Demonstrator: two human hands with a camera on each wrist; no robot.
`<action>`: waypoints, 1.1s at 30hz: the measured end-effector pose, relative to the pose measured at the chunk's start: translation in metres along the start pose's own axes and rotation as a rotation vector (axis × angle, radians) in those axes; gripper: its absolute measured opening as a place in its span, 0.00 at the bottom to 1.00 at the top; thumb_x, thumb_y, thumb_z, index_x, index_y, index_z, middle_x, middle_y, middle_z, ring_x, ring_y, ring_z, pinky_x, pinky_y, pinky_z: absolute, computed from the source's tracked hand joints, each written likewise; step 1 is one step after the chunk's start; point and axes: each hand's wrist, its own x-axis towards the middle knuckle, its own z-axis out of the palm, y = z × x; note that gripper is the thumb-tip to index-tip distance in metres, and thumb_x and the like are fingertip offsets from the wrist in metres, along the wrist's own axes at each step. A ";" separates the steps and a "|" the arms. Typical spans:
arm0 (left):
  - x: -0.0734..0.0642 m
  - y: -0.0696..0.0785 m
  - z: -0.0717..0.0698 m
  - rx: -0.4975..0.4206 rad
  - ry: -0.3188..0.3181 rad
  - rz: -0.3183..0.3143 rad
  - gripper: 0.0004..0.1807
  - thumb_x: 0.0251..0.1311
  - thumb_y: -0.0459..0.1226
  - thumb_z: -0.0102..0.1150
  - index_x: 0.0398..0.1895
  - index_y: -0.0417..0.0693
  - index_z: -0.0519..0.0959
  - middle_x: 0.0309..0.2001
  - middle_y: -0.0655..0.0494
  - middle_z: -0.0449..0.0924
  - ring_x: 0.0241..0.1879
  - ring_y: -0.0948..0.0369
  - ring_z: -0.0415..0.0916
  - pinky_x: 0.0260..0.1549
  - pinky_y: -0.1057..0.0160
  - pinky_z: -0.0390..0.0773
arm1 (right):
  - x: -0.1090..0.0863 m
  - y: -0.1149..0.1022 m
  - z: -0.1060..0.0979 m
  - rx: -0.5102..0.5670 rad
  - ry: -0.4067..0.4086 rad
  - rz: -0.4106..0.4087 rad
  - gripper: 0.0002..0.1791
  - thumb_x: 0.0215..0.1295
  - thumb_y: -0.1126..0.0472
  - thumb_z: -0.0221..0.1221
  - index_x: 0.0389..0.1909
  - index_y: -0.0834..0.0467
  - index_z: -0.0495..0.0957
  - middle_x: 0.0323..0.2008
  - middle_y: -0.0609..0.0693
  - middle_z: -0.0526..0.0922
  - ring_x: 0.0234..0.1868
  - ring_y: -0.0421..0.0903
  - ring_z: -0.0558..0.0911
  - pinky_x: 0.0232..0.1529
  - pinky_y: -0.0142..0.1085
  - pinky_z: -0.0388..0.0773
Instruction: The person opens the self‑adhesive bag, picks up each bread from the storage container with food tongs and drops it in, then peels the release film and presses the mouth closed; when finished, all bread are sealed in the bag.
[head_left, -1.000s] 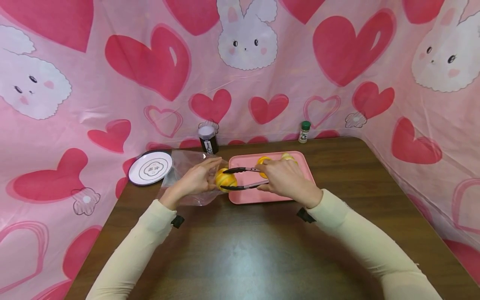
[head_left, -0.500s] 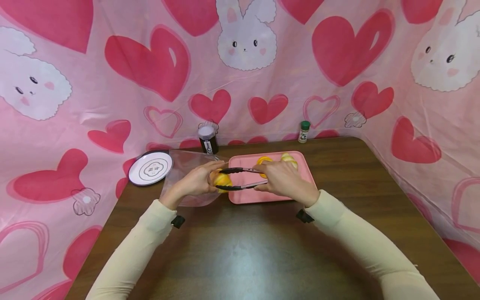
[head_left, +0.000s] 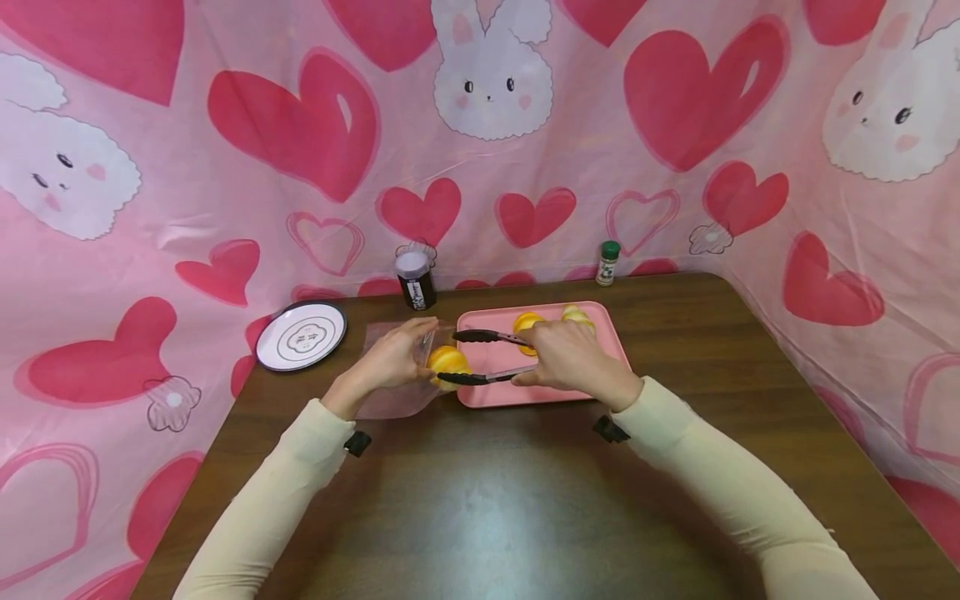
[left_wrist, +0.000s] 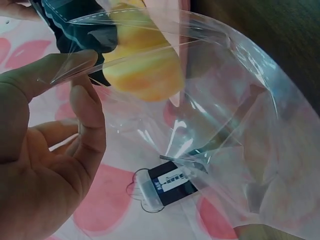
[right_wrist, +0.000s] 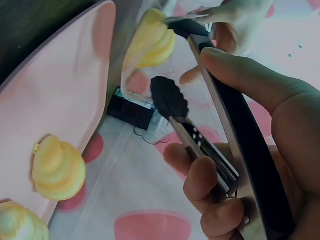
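Note:
My left hand (head_left: 393,358) pinches the edge of a clear plastic bag (left_wrist: 225,125) between thumb and finger in the left wrist view. A yellow striped bread roll (head_left: 448,363) lies at the bag's mouth, partly behind the film. My right hand (head_left: 573,362) grips a pair of black-tipped tongs (head_left: 467,379) by the handles. The tong arms are spread, one tip near the roll's lower side and the other above it, apart from it. Right of the bag is a pink tray (head_left: 495,392) with an orange-yellow roll (head_left: 528,322) and a paler roll (head_left: 577,315), partly hidden by my right hand.
A white plate (head_left: 302,337) with a dark rim lies on the left of the wooden table (head_left: 480,500). Behind the bag stands a dark jar (head_left: 416,283) with a pale lid. A green-capped shaker (head_left: 608,264) stands at the back right, near the pink curtain (head_left: 570,158).
The tongs moved left with the roll toward the bag, then spread, and their upper tip came off the roll. The bag's left part has drawn in, away from the plate.

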 end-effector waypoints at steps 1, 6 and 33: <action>0.000 0.000 0.000 0.006 0.006 -0.003 0.48 0.46 0.38 0.76 0.73 0.39 0.65 0.73 0.43 0.64 0.68 0.42 0.69 0.67 0.41 0.68 | 0.000 0.000 0.000 -0.010 0.006 -0.003 0.29 0.43 0.33 0.74 0.38 0.50 0.83 0.22 0.43 0.75 0.23 0.46 0.72 0.27 0.39 0.63; 0.000 0.001 0.002 0.023 0.038 -0.010 0.49 0.45 0.38 0.77 0.72 0.37 0.65 0.73 0.43 0.64 0.68 0.41 0.68 0.67 0.41 0.68 | -0.004 -0.004 -0.003 -0.046 0.035 -0.027 0.26 0.43 0.33 0.74 0.24 0.49 0.77 0.16 0.43 0.69 0.19 0.46 0.69 0.33 0.41 0.57; -0.004 0.006 0.004 -0.090 -0.063 0.161 0.48 0.44 0.38 0.78 0.72 0.40 0.66 0.71 0.44 0.68 0.65 0.49 0.72 0.60 0.47 0.76 | 0.005 -0.003 0.015 -0.140 0.139 -0.215 0.31 0.48 0.34 0.72 0.53 0.43 0.83 0.29 0.42 0.84 0.15 0.42 0.68 0.12 0.34 0.60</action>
